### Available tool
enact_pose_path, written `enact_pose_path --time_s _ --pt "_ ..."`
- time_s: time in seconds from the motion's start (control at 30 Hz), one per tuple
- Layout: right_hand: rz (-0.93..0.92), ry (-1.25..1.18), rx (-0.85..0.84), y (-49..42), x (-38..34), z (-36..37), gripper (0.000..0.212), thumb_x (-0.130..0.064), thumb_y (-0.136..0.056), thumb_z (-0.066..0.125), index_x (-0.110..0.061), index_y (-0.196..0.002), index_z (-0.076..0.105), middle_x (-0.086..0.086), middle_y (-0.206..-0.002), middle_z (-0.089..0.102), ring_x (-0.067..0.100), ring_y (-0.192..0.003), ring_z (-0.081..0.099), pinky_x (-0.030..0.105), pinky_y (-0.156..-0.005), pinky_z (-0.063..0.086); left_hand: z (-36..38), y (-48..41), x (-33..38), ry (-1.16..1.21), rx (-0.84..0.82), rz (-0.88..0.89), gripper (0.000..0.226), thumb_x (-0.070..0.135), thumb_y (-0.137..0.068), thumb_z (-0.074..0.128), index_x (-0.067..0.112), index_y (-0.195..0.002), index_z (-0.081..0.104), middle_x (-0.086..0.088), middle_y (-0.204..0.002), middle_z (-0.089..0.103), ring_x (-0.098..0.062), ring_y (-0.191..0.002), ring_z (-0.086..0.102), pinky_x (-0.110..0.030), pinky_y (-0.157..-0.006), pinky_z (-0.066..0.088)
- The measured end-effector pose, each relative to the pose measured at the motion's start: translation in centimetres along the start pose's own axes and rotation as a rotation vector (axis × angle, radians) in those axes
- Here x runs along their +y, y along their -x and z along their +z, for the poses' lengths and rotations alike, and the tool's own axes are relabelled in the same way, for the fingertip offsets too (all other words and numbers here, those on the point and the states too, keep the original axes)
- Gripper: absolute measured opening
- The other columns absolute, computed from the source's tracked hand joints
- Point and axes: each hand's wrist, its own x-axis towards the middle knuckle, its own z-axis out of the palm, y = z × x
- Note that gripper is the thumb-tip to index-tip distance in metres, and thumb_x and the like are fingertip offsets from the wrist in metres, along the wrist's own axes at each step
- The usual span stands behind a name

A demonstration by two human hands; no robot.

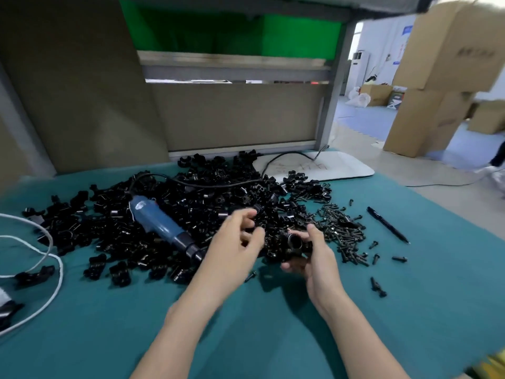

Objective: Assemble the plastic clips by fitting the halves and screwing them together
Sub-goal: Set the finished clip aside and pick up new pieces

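A big heap of black plastic clip halves (175, 214) covers the middle of the teal table mat (246, 324). My right hand (314, 255) grips a black clip piece (296, 243) with a round opening, just above the heap's front edge. My left hand (240, 236) hovers beside it with curled fingers over the heap; motion blur hides whether it pinches anything. A pile of black screws (344, 228) lies right of my hands. A blue electric screwdriver (161, 222) lies on the heap, left of my left hand.
A black pen (388, 225) lies right of the screws, and loose screws (378, 287) dot the mat. A white cord (52, 258) loops at the left edge. A white board (322, 168) sits at the back right. Cardboard boxes (437, 77) stand beyond the table.
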Motion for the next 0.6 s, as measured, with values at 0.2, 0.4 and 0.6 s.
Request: enact_pose_path --time_s 0.2,0.4,0.6 --pt "0.022 0.086 0.019 2.8 0.0 -1.8 0.053 -0.073 -0.069 0.058 -0.03 -0.089 0.082 0.009 -0.096 0.08 0.03 -0.09 0.077 0.043 -0.081 0.061 3.9 4.1 0.5 -0.21 -0.342 0.06 0.059 0.049 -0.093 0.063 0.056 -0.138 0.025 0.025 -0.13 0.051 0.012 -0.108 0.051 -0.027 -0.098 0.045" --pt "-0.053 0.202 0.031 7.2 -1.5 -6.8 0.049 -0.067 -0.076 0.056 -0.029 -0.093 0.081 0.001 -0.102 0.08 0.022 -0.101 0.073 0.045 -0.092 0.057 6.2 5.9 5.2 -0.403 -0.438 0.284 0.045 0.048 -0.092 0.063 0.056 -0.128 0.036 0.029 -0.107 0.055 -0.001 -0.104 0.056 -0.032 -0.088 0.048" --pt "-0.185 0.343 0.21 10.9 -5.3 -16.8 0.028 -0.045 -0.094 0.057 -0.033 -0.082 0.079 0.001 -0.086 0.079 0.016 -0.081 0.074 0.026 -0.064 0.059 13.4 8.1 10.7 -0.371 -0.46 0.454 0.038 0.058 -0.085 0.064 0.045 -0.117 0.048 0.022 -0.1 0.06 -0.004 -0.09 0.057 -0.036 -0.082 0.051"
